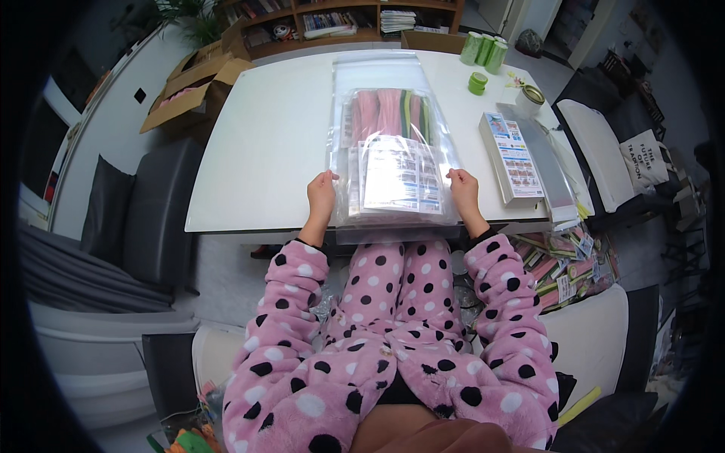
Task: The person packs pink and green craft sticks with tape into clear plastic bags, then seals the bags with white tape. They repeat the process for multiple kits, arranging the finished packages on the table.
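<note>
A clear plastic bag (pixel 374 71) lies flat on the white table (pixel 266 141), its near edge at the table's front edge. Pink and green strips (pixel 391 113) and printed sheets (pixel 396 175) show through the film, with glare over the sheets; whether they are all inside one bag I cannot tell. My left hand (pixel 322 195) pinches the left side edge of the plastic bag between thumb and fingers. On the opposite side, my right hand (pixel 464 195) pinches the right edge in the same way.
A stack of printed cards (pixel 515 158) stands right, beside flat clear bags (pixel 552 164). Green tape rolls (pixel 477 83), green wrapped rolls (pixel 484 52) and a lidded jar (pixel 531 99) are at the back right. Filled packets (pixel 572 266) lie below right; an open cardboard box (pixel 198 85) stands left.
</note>
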`<action>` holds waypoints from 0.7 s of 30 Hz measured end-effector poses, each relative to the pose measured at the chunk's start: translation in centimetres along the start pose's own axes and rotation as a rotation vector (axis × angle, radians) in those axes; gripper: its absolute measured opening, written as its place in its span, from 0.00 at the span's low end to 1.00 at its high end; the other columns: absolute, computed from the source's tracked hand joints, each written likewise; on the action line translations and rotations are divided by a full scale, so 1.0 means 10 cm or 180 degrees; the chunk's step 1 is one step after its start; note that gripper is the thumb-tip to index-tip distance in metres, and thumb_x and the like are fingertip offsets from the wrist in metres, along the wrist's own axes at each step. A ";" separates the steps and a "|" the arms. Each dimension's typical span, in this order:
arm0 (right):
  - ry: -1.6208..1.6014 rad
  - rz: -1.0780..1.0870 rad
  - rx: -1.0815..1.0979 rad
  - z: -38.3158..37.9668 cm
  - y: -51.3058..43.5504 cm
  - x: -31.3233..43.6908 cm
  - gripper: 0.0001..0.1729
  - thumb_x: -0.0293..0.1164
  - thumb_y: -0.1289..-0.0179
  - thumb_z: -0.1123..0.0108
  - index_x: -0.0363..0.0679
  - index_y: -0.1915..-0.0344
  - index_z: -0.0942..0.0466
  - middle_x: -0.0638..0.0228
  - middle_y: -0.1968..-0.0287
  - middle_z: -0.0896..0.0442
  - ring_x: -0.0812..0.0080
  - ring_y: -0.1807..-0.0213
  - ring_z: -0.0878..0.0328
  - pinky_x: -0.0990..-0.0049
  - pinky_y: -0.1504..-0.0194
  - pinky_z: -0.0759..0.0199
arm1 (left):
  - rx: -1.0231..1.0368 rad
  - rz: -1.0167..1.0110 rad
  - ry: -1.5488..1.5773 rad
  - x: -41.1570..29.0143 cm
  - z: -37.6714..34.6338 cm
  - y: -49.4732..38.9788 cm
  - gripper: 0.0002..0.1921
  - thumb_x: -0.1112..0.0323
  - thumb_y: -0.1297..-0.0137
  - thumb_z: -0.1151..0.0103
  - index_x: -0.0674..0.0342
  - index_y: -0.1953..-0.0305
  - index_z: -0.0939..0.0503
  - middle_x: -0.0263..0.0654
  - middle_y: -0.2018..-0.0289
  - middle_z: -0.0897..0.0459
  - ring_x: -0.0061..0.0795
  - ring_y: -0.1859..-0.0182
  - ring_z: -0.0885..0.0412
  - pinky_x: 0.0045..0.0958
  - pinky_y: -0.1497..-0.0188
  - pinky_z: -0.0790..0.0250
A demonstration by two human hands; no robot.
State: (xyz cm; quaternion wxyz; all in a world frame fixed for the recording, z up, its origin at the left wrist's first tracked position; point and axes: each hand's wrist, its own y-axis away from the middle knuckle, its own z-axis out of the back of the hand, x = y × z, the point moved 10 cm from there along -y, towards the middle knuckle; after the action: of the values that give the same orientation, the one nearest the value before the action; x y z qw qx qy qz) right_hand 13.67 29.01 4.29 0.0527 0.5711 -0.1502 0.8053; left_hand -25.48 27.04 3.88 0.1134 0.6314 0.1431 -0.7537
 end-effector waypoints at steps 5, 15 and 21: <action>0.0133 -0.0125 0.0222 -0.09 -0.02 -0.18 0.15 0.36 0.38 0.45 0.36 0.74 0.20 0.75 0.86 0.32 0.81 0.83 0.38 0.78 0.79 0.45 | 0.0221 0.0319 0.0023 0.31 -0.11 -0.08 0.19 0.59 0.32 0.55 0.64 0.73 0.19 0.30 0.87 0.33 0.20 0.82 0.36 0.27 0.77 0.43; -0.0313 -0.1214 0.0706 -0.25 -0.03 -0.61 0.14 0.36 0.38 0.44 0.37 0.73 0.21 0.73 0.80 0.26 0.79 0.81 0.34 0.77 0.78 0.39 | 0.0655 0.0890 -0.0071 0.38 -0.15 -0.08 0.18 0.57 0.33 0.52 0.64 0.74 0.20 0.28 0.86 0.31 0.18 0.84 0.36 0.23 0.82 0.45; -0.0384 -0.1655 0.0651 -0.38 -0.03 -0.87 0.17 0.37 0.39 0.43 0.32 0.74 0.22 0.65 0.78 0.23 0.70 0.82 0.31 0.66 0.79 0.38 | 0.0331 0.0423 -0.0509 0.35 -0.15 -0.15 0.19 0.58 0.35 0.51 0.66 0.77 0.20 0.32 0.84 0.26 0.22 0.81 0.31 0.27 0.78 0.40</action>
State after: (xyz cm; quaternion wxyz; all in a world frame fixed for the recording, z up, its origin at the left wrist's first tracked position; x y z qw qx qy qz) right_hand 13.23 31.17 -4.93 0.1905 0.6397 0.0803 0.7403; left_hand -25.24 29.03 0.29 0.1412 0.5824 0.0522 -0.7989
